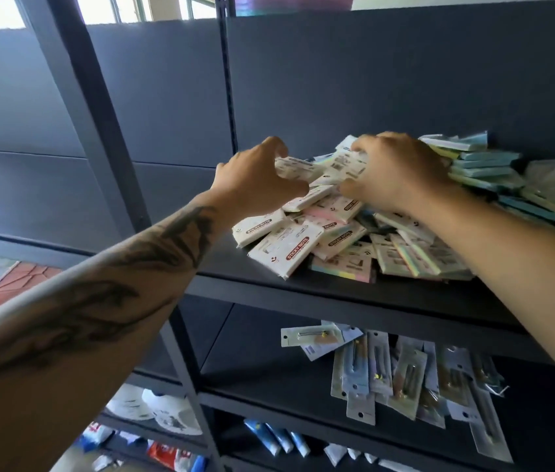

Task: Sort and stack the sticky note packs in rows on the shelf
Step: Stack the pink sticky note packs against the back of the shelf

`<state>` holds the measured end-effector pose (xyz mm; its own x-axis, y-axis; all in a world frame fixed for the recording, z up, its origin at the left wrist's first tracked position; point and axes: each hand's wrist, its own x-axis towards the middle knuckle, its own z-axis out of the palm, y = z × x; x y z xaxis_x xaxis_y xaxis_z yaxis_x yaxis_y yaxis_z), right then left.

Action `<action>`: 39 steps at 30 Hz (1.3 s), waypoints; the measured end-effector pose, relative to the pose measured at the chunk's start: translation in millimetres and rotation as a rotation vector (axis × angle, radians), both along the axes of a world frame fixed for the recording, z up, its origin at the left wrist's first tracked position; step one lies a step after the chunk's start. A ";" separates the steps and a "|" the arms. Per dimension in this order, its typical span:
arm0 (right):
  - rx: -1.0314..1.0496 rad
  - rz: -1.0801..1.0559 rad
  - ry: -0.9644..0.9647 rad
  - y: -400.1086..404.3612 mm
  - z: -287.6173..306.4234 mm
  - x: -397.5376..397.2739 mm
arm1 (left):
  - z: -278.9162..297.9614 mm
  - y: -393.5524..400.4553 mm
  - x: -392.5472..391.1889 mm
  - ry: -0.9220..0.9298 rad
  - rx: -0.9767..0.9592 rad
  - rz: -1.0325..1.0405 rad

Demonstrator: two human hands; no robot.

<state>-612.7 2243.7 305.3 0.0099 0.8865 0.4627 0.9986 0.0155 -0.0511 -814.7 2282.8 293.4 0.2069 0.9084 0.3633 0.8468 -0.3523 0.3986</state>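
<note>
In the head view, I have both hands up at the dark shelf [320, 291], working into the heap of sticky note packs [334, 233] that lies right of the shelf's upright post. My left hand [255, 178] has its fingers curled round a white pack [295, 168] at the top left of the heap, thumb below and fingers above. My right hand [395, 172] sits just beside it, fingers bent down into the top packs and pinching at them; which one it actually holds I cannot tell.

The heap is still a jumble: packs lie tilted and overlapping, labels facing every way, some hanging near the front edge. To the far right a pile of blue and green packs [483, 161] lies roughly stacked, though leaning and uneven. No tidy row shows yet, and the shelf left of the heap is bare board.

I judge the sorting barely begun, with nearly all of it left.

On the shelf below, carded blister packs [405, 376] lie scattered.
</note>
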 end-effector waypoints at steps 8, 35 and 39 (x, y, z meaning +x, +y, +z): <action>0.028 0.084 0.049 -40.4 -1.2 -46.7 | -8.5 -45.7 -51.5 -0.032 0.008 0.030; -0.247 0.572 0.350 -115.7 -53.1 -453.8 | -77.0 -208.6 -520.0 -0.053 -0.113 0.392; -0.309 0.705 0.345 -84.0 -57.4 -542.5 | -80.7 -217.3 -605.0 -0.070 -0.100 0.541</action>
